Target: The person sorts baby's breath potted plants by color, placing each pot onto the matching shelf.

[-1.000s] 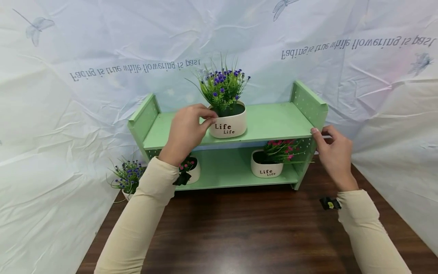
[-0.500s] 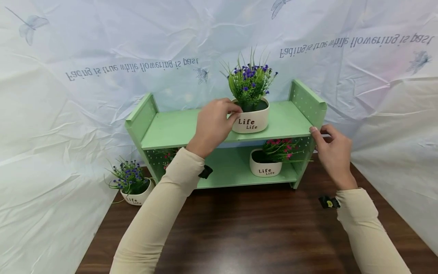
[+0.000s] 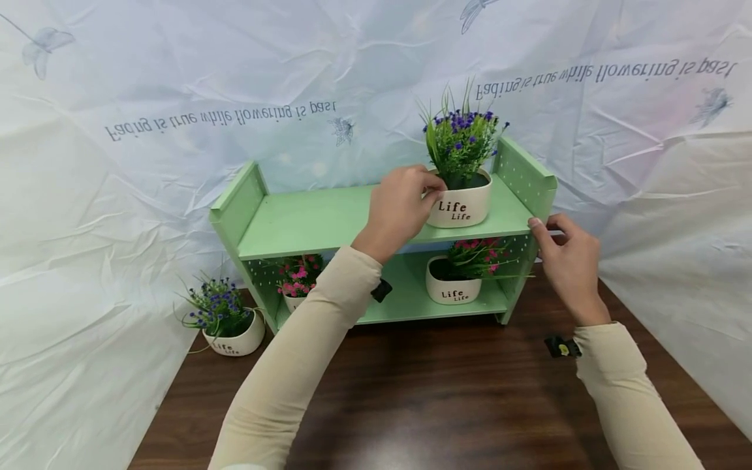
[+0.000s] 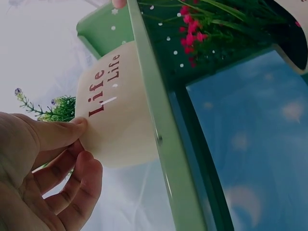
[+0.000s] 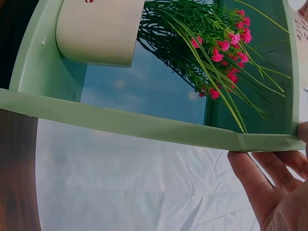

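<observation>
Four pots were counted: a table pot [image 3: 236,339], a half-hidden pot [image 3: 293,303], the upper-shelf pot [image 3: 464,210], its rim pinched by the left hand [image 3: 402,205], and a lower-right pot [image 3: 451,290]. Three were legibly lettered "Life Life". The green shelf [image 3: 305,222] was gripped by the right hand [image 3: 571,267], its finger contact exposed only in the right wrist view.

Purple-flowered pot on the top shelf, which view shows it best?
The head view: pot and purple flowers show, the left hand hiding only part of the pot's left side. The left wrist view shows the lettered pot close up but few flowers; the right wrist view, only a sliver at its edge.
</observation>
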### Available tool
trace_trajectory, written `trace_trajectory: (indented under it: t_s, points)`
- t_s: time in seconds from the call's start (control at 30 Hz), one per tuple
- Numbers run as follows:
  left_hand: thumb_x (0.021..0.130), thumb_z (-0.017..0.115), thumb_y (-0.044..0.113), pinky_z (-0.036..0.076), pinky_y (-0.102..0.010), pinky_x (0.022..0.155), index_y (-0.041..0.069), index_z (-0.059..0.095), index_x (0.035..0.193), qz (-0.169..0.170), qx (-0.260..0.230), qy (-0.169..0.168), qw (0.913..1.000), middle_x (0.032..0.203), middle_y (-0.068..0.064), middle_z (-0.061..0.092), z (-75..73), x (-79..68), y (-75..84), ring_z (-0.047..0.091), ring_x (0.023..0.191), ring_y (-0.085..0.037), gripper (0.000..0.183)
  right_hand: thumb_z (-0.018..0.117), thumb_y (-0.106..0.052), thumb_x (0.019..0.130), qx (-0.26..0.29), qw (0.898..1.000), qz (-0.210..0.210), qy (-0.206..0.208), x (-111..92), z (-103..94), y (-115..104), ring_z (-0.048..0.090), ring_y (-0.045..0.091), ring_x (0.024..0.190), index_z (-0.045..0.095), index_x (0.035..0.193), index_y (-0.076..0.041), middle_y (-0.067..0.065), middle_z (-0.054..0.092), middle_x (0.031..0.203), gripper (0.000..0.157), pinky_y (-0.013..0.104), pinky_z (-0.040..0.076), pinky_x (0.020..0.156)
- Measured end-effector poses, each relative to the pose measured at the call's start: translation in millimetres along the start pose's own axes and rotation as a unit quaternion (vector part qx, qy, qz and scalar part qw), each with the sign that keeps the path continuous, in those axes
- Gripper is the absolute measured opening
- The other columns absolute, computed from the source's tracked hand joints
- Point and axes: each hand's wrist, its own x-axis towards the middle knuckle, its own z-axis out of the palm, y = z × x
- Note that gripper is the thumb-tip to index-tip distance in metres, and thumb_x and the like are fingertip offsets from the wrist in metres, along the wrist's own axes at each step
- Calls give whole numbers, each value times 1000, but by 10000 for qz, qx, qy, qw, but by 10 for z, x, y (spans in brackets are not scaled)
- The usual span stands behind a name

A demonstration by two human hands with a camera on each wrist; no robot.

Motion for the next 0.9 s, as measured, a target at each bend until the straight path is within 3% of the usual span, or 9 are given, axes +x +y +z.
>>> trace_trajectory:
  t_s: [0.43,0.9]
  points:
    - [99,63,28,51,-22,66,24,77,110,-31,-198,3,9998,110,9,69,158,104,100,64,85,-5,18,67,-32,96,-29,10000,-24,0,1,-2,-3,57,-19,65,69,95,0,18,71,86,32,7,46,51]
    - [99,62,29,52,-22,62,26,77,111,-218,27,16,9998,109,9,71,154,154,130,65,82,-4,19,67,-33,96,5,9999,-125,63,15,11,6,58,-16,62,69,92,-1,20,70,80,33,6,45,50]
